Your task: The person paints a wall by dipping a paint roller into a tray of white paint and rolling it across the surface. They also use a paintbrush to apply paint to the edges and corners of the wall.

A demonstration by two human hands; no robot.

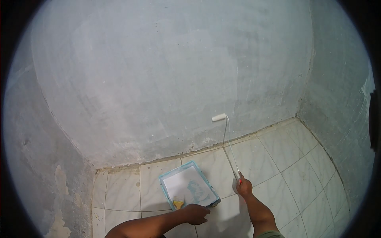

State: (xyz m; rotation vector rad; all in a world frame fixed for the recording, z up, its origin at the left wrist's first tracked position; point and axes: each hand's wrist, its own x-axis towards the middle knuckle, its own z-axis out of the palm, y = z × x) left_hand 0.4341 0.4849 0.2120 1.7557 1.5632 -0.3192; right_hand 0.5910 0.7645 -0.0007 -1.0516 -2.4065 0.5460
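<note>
My right hand (244, 187) is closed around the handle of a paint roller (232, 152), whose long thin wire frame reaches up to the wall. Its white roller sleeve (218, 118) is at the lower part of the grey wall (166, 87). My left hand (197, 214) is at the near edge of a blue-rimmed paint tray (168, 190), fingers curled at its rim and partly hidden. White paint (184, 180) covers much of the tray's inside, with a bluish patch showing. A paintbrush (178, 203) with a yellow part sits at the tray's near left corner.
Pale marbled floor tiles (274, 182) meet the wall along a rough, dirty joint. Side walls stand close on both sides; the left wall (43, 158) has peeling patches. A dark object (373, 121) shows at the far right edge.
</note>
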